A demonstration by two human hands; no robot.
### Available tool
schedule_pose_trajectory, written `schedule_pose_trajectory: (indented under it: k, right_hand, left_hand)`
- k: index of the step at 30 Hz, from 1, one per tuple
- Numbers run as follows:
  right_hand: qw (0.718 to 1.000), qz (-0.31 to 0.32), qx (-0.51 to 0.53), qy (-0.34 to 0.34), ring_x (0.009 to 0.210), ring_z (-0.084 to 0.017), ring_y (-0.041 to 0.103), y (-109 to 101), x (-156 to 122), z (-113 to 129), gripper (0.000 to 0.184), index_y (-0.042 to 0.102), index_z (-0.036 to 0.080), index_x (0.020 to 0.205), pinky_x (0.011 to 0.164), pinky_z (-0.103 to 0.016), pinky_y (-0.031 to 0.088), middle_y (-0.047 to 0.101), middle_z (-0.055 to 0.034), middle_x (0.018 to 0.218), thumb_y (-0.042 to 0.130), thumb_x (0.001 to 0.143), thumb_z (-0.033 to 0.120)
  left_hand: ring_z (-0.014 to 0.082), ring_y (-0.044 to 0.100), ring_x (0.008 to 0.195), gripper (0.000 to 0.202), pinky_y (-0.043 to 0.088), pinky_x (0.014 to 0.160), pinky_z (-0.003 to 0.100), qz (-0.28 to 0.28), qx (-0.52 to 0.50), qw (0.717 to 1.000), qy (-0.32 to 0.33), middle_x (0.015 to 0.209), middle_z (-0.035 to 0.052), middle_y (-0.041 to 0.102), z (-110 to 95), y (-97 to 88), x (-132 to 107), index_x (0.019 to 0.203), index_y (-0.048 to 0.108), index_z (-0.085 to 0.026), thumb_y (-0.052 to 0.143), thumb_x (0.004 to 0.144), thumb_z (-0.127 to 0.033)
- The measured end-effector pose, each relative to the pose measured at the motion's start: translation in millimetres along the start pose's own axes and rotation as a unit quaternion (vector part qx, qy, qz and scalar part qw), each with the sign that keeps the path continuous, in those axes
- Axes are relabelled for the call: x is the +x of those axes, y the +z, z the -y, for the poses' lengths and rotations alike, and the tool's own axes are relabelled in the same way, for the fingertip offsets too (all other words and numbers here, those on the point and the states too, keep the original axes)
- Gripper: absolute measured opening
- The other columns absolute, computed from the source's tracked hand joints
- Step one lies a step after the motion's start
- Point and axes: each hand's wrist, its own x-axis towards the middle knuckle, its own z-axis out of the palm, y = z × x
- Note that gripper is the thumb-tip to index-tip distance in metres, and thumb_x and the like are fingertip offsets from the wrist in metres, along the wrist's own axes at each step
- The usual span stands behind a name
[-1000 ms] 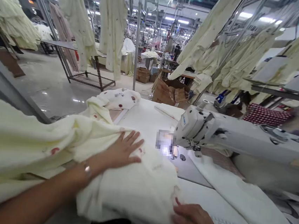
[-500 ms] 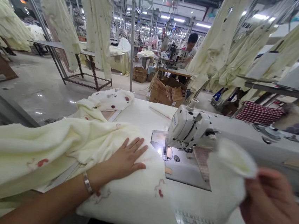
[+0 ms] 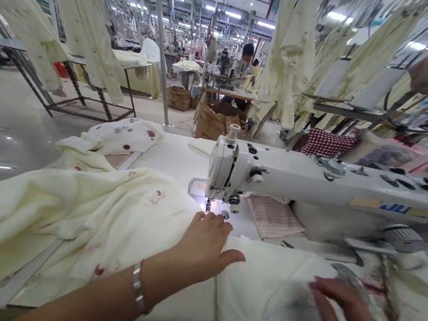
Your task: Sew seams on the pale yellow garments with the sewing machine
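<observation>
Cloth (image 3: 91, 209), pale yellow with red spots, lies on the table (image 3: 176, 158) by the white sewing machine (image 3: 310, 182). Left hand (image 3: 206, 245) rests flat on it, fingers spread, gripping nothing. Right hand (image 3: 350, 320), blurry and cut off, touches its edge with straight fingers. Open cardboard box (image 3: 212, 122) behind: inside hidden.

Left hand (image 3: 206, 245) is pressing flat on cream fabric (image 3: 117, 217) just before the sewing machine (image 3: 310, 182); right hand (image 3: 350, 320) is touching the fabric's near edge.
</observation>
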Motion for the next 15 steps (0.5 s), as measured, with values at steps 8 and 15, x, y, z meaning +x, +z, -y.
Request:
schedule_pose_trajectory:
  k: [8,15]
  right_hand:
    - [0.955,0.159,-0.147,-0.204,0.089,-0.019,0.060,29.9,55.7,-4.9,0.028,0.055,0.021,0.111,0.074,-0.035,0.053,0.063,-0.0058,0.097,0.052,0.085,0.031]
    - [0.943,0.115,-0.156,-0.269,0.070,-0.018,0.062,-3.4,50.8,6.8,0.022,0.054,0.023,0.070,0.058,-0.030,0.050,0.065,-0.0020,0.075,0.053,0.084,0.039]
  left_hand:
    - [0.0183,0.056,0.086,0.013,0.044,0.080,0.033,-0.010,-0.034,0.997,0.065,0.086,0.0038,0.062,-6.8,11.2,24.9,0.082,0.058,-0.016,0.047,0.086,-0.020]
    - [0.0142,0.057,0.097,0.009,0.043,0.087,0.027,-0.154,-0.406,0.900,0.033,0.102,0.0034,0.063,-26.4,-0.4,-34.2,0.083,0.047,-0.019,0.041,0.089,-0.020]
